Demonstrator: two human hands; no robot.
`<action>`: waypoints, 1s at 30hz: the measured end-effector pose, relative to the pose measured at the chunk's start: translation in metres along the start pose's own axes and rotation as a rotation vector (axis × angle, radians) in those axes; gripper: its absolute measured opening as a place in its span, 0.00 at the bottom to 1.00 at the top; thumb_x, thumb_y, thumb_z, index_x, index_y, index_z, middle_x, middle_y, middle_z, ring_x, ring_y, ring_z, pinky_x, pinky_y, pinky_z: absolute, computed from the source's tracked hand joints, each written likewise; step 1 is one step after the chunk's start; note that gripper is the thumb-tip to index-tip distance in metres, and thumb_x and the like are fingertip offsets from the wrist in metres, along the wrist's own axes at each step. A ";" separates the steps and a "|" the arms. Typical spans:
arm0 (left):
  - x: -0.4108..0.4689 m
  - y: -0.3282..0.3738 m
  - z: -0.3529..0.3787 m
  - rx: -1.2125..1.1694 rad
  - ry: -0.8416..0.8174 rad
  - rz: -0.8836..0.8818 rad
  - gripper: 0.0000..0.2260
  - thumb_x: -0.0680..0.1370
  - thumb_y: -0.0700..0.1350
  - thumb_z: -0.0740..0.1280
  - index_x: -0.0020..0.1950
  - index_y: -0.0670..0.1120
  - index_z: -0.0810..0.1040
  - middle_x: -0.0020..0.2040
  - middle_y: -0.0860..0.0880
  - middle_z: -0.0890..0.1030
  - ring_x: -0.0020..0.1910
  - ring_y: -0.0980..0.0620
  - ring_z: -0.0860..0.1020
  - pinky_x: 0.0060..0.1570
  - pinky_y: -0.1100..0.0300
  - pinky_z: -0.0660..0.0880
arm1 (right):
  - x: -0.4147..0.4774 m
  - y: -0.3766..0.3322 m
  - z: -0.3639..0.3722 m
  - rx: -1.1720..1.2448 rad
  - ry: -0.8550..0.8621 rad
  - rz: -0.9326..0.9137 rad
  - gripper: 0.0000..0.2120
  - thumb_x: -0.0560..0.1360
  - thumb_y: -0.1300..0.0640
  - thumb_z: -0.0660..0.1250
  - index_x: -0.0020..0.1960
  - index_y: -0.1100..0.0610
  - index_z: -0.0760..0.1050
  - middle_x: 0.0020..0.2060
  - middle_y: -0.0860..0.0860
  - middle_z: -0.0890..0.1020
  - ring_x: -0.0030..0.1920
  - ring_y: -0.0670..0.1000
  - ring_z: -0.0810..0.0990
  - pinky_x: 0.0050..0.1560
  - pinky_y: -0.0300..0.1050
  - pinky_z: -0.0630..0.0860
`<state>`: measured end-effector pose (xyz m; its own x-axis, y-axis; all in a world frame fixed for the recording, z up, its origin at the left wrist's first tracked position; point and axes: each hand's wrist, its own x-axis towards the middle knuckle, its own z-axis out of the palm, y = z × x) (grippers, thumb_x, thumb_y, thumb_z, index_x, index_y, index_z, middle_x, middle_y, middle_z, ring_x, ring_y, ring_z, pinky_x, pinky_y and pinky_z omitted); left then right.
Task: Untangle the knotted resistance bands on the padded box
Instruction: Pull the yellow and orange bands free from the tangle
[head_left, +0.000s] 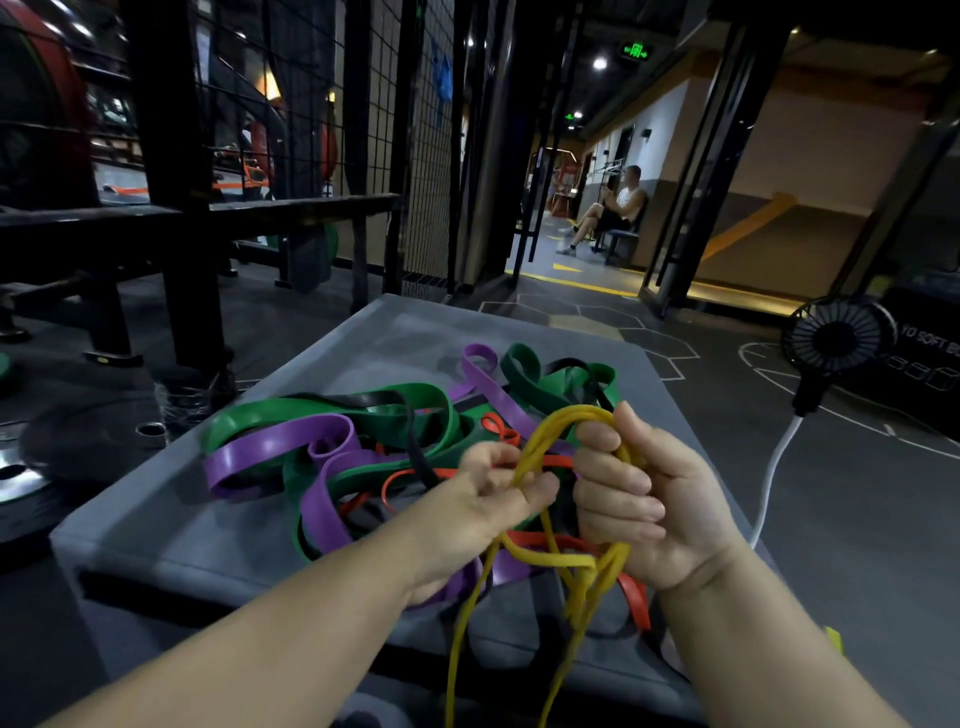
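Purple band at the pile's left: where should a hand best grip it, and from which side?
Probably the purple band by its big arched loop, coming from the left and above: it stands up, open, nothing crossing over it. Further right it tangles with green bands.

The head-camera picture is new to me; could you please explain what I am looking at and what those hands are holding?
There is no machine here. A person wears one wide-angle camera on the head, looking forward and down, so the two bare arms entering from below are their own. In front of them, in a gym, stands a grey padded box. On it lies a tangle of resistance bands: a purple band, a green band, a black band and a red band. Both hands work on a thin yellow band: the right hand curls its fingers round the loops, and the left hand pinches a strand beside it.
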<state>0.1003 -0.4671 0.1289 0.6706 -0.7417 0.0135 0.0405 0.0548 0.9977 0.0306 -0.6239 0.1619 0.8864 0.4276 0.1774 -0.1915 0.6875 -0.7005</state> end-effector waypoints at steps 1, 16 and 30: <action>0.000 -0.004 0.000 -0.028 -0.027 0.006 0.26 0.73 0.55 0.72 0.64 0.42 0.71 0.55 0.50 0.79 0.58 0.50 0.78 0.60 0.59 0.73 | 0.000 0.002 0.003 0.017 -0.034 0.029 0.13 0.83 0.51 0.58 0.49 0.61 0.71 0.32 0.49 0.66 0.26 0.44 0.64 0.24 0.33 0.67; -0.003 0.011 -0.013 -0.184 -0.071 0.184 0.15 0.71 0.55 0.73 0.41 0.43 0.78 0.32 0.45 0.75 0.27 0.53 0.72 0.27 0.64 0.67 | 0.005 0.023 -0.001 -0.298 -0.053 0.119 0.14 0.79 0.48 0.64 0.52 0.60 0.76 0.35 0.50 0.76 0.45 0.53 0.79 0.54 0.51 0.76; -0.002 -0.013 0.001 0.029 -0.099 0.038 0.17 0.66 0.62 0.63 0.49 0.54 0.77 0.44 0.55 0.80 0.46 0.56 0.77 0.52 0.59 0.73 | 0.008 0.006 0.006 0.012 -0.128 0.002 0.18 0.83 0.48 0.54 0.42 0.58 0.71 0.28 0.47 0.65 0.21 0.42 0.55 0.22 0.34 0.56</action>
<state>0.0980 -0.4667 0.1158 0.5944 -0.8021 0.0569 -0.0063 0.0661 0.9978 0.0343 -0.6128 0.1639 0.8253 0.4996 0.2632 -0.1989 0.6934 -0.6926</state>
